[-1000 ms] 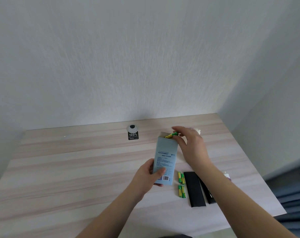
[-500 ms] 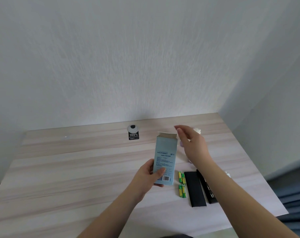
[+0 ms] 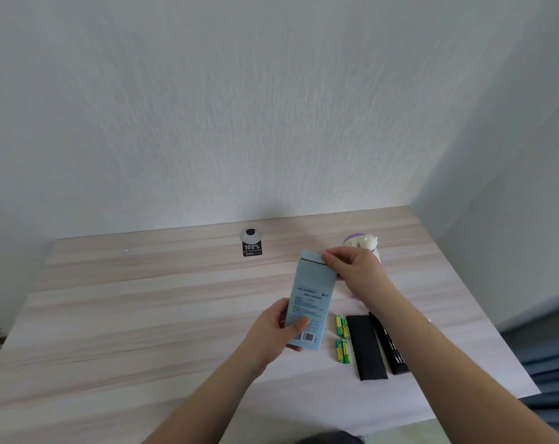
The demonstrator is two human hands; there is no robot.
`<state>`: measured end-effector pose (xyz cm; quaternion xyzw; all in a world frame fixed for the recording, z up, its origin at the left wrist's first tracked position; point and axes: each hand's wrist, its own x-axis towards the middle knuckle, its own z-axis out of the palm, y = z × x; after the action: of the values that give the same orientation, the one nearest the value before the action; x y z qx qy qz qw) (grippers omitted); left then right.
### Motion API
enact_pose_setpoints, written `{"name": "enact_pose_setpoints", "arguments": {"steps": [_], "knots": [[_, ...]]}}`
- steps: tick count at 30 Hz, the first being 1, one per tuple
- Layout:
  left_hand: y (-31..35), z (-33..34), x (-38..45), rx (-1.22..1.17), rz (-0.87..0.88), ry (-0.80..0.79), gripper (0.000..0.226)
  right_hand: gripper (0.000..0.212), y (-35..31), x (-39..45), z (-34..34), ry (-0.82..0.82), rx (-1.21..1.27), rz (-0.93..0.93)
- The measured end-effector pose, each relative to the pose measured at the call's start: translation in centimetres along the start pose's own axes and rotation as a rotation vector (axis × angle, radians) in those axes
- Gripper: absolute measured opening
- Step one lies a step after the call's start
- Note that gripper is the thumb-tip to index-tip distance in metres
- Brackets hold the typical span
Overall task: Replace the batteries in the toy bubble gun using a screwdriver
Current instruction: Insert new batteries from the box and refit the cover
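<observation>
From the head camera, looking down at a pale wooden table (image 3: 143, 315) set against a white wall, a light blue box (image 3: 310, 302) stands nearly upright in the middle of things, and everything else can be placed from it.

The left hand (image 3: 271, 331) grips the box's lower end, thumb curled across the printed front just beside the barcode, the other fingers wrapped behind. The right hand (image 3: 355, 270) is at the box's top right corner, its fingertips pinching the top flap (image 3: 310, 257) (the flap stands up, so the box is open at that end).

Just right of the box's lower half, four green and yellow batteries (image 3: 342, 338) lie on the table in two pairs, one pair beyond the other. Right of the batteries lies a long black sleeve (image 3: 366, 347), and touching its far side is a black tray (image 3: 390, 347) holding small tools that are too small to identify; the right forearm crosses over part of it.

Beyond the box's top and to its right, mostly hidden behind the right hand, sits the toy bubble gun (image 3: 361, 243), white and purple.

Farther back, to the left of the box's top, a round grey cap with a black label (image 3: 252, 243) sits on the table near the wall.
</observation>
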<state>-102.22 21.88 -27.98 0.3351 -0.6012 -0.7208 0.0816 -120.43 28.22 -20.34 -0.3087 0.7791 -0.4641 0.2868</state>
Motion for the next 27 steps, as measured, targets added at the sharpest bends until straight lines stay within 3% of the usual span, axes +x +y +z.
{"name": "enact_pose_setpoints", "arguments": {"steps": [5, 16, 21, 27], "knots": [[-0.4, -0.4, -0.1, -0.040, -0.023, -0.001, 0.026, 0.007, 0.2, 0.0, 0.0, -0.030, -0.066, 0.002], [-0.6, -1.3, -0.1, -0.150, -0.038, 0.004, 0.026, 0.030, 0.7, -0.8, 0.6, -0.189, -0.424, -0.209], [-1.6, -1.3, 0.1, -0.158, -0.061, 0.016, 0.026, 0.033, 2.5, -0.6, 1.3, -0.193, -0.487, -0.232], [-2.6, -1.2, 0.3, -0.173, -0.103, 0.001, 0.023, 0.033, 3.8, -0.8, 1.9, -0.120, -0.377, -0.135]]}}
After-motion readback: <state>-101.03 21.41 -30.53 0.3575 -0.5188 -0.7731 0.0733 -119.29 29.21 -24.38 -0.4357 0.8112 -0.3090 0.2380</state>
